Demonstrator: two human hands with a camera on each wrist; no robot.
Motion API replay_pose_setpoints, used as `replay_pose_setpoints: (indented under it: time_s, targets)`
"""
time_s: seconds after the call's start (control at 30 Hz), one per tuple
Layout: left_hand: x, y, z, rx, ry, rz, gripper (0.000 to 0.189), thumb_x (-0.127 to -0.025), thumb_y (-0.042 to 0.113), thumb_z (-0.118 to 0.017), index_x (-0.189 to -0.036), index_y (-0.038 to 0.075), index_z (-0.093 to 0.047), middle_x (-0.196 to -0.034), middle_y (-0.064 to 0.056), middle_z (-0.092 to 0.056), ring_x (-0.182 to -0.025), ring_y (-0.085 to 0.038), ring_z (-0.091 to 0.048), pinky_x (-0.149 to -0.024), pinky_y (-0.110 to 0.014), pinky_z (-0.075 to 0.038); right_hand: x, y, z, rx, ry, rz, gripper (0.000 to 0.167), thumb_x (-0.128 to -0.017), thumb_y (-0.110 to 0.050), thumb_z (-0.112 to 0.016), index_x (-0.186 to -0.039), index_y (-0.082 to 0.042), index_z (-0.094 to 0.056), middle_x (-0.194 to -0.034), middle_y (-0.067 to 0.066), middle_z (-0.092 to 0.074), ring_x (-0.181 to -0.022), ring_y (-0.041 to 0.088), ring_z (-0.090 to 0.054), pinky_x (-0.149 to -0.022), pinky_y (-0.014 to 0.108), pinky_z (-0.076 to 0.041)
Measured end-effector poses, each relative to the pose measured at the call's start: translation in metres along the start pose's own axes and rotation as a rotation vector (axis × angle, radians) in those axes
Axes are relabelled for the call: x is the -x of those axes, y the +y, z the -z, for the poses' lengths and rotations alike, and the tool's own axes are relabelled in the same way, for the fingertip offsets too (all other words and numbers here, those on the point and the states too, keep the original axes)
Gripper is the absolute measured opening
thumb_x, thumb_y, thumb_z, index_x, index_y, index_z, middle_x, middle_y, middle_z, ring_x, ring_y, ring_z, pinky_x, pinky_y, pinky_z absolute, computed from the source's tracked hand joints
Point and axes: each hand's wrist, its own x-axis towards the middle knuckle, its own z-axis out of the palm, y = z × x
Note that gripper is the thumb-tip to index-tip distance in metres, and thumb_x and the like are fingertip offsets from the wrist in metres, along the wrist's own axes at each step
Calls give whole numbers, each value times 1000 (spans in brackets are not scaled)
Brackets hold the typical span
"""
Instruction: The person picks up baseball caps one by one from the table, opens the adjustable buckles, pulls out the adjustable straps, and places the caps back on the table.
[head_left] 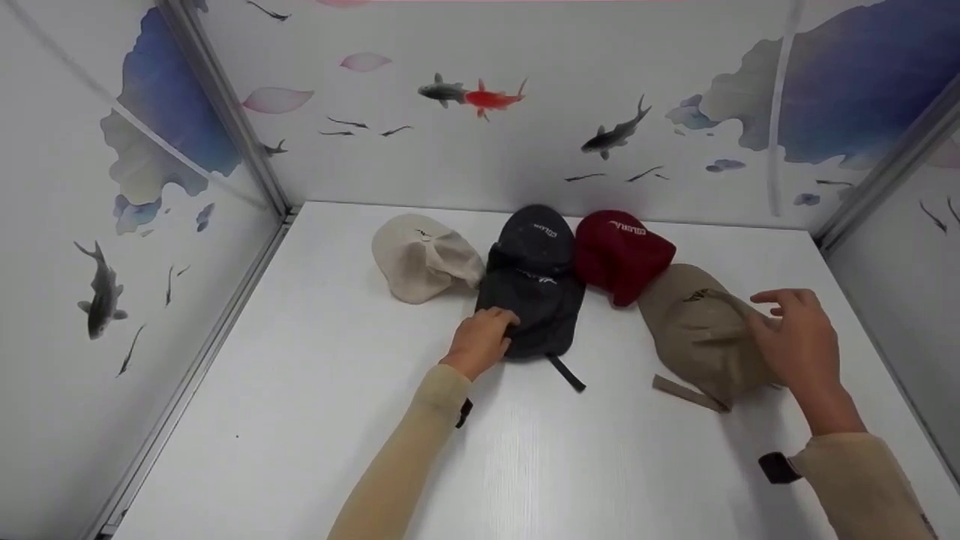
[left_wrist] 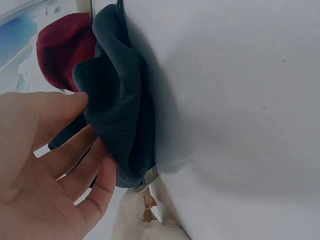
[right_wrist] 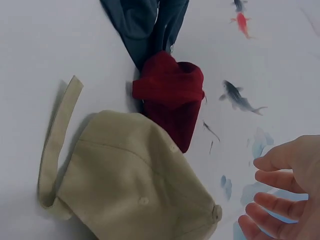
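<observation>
In the head view my left hand [head_left: 481,339] is at the near left side of a black cap [head_left: 536,311]. The left wrist view shows its loosely bent fingers at the edge of that dark cap [left_wrist: 120,115], thumb apart from the others. My right hand [head_left: 802,341] is over the right side of an olive-tan cap [head_left: 694,330], whose strap [head_left: 686,393] sticks out in front. In the right wrist view the right hand [right_wrist: 282,187] has its fingers spread, apart from the tan cap [right_wrist: 135,175], with nothing between them.
Behind the black cap a dark grey cap [head_left: 536,232] touches it. A red cap [head_left: 619,251] sits between the dark and tan caps. On the left lies a cream cap [head_left: 420,255]. Fish-painted walls [head_left: 525,165] bound the white table [head_left: 300,375] at back and sides.
</observation>
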Motion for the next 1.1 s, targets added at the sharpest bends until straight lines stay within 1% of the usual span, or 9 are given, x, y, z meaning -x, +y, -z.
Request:
replay_pose_setpoints:
  time_s: [0.23, 0.4, 0.53, 0.63, 0.7, 0.77, 0.9, 1.0, 1.1]
  targets:
    - [1, 2, 1, -23, -18, -16, 24, -94, 16, -70, -117, 16, -68, -120, -5, -66, -111, -25, -63, -91, -38, -55, 2, -33, 2, -35, -16, 68, 25, -95, -8, -63, -116, 4, -62, -123, 28, -53, -108, 46, -56, -82, 59, -44]
    - [3, 5, 2, -39, -20, -22, 18, -93, 16, -71, -112, 16, -69, -114, -4, -65, -106, -24, -63, -88, -36, -56, 5, -51, 0, -53, 30, 146, 21, -91, -5, -68, -110, 2, -66, -115, 22, -58, -101, 39, -60, -76, 41, -44]
    - [3, 6, 1, -57, -8, -23, 13, -94, 17, -70, -107, 17, -68, -109, -3, -64, -102, -23, -62, -85, -34, -55, 7, -59, -3, -54, 18, 176, 21, -89, -3, -70, -109, 0, -67, -114, 20, -59, -98, 37, -62, -74, 22, -42]
    - [3, 6, 2, -67, 23, -29, 8, -94, 15, -68, -101, 17, -68, -105, -3, -65, -97, -22, -62, -83, -34, -54, 8, -63, -7, -66, 6, 200, 20, -88, -1, -70, -108, -1, -67, -112, 20, -60, -100, 36, -62, -75, 8, -35]
    - [2, 6, 3, -69, 61, -36, 5, -93, 14, -68, -98, 17, -68, -102, -3, -66, -94, -22, -62, -81, -34, -54, 9, -65, -9, -79, 5, 217, 20, -88, 1, -70, -108, -1, -68, -111, 20, -60, -100, 36, -61, -76, 5, -34]
    - [1, 6, 6, -68, 105, -44, 4, -93, 14, -67, -96, 17, -67, -99, -2, -67, -91, -22, -62, -80, -35, -54, 9, -67, -11, -79, 8, 232, 21, -87, 1, -70, -107, -1, -68, -110, 20, -60, -99, 36, -61, -77, 8, -37]
    - [-2, 8, 14, -49, 178, -50, 4, -95, 15, -65, -99, 15, -62, -97, -2, -66, -89, -22, -63, -79, -35, -54, 9, -71, -13, -81, -11, 229, 21, -88, 0, -70, -109, -1, -68, -110, 19, -60, -101, 37, -61, -79, 28, -49]
    - [-5, 11, 22, -8, 198, -39, 7, -98, 16, -62, -104, 14, -60, -100, -3, -65, -89, -22, -65, -79, -36, -55, 10, -75, -15, -77, -27, 223, 21, -89, -1, -69, -109, -1, -67, -109, 19, -59, -101, 37, -62, -79, 46, -53]
    - [-8, 14, 30, 43, 205, -13, 8, -99, 17, -60, -107, 15, -60, -103, -3, -66, -89, -22, -67, -79, -37, -56, 10, -79, -18, -77, -35, 227, 20, -88, -1, -70, -108, -1, -67, -108, 19, -60, -101, 38, -63, -80, 53, -54]
